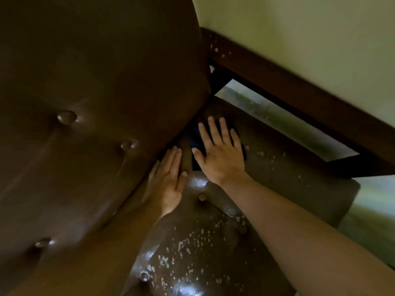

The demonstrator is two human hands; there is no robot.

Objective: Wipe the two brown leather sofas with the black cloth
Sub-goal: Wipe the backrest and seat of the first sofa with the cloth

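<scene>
Sofa seat [277, 167]: right hand [220, 152] covers black cloth [195, 136] (mostly hidden).

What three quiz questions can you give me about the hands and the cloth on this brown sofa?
1. True or false: the right hand presses flat on the black cloth.
2. Where does the left hand rest? A) on the cloth B) along the crease where the seat cushion meets the back cushion C) in the air
3. Fill the gap: the fingers of both hands are ____, not curled.
Key: 1 true; 2 B; 3 straight.
</scene>
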